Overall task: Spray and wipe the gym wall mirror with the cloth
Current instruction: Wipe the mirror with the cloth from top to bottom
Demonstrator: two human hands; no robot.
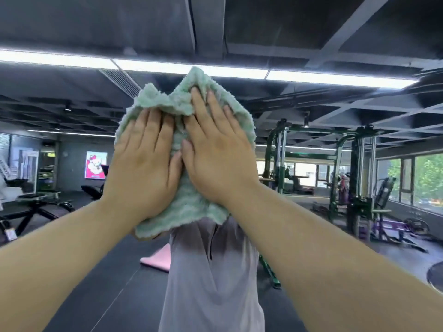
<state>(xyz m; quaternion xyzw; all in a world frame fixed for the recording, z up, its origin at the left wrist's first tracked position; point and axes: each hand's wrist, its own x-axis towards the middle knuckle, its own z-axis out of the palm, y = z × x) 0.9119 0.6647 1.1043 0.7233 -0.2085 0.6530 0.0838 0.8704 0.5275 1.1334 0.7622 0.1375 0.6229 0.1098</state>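
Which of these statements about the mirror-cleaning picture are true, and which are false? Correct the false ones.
1. The left hand and the right hand both press the cloth against the mirror. True.
2. The right hand holds a spray bottle. False: it grips nothing; its straight fingers lie flat on the cloth.
3. The cloth is white. False: it is pale green.
4. A pink mat shows in the reflection, lower than the cloth. True.
5. A green gym machine shows to the right of the hands. True.
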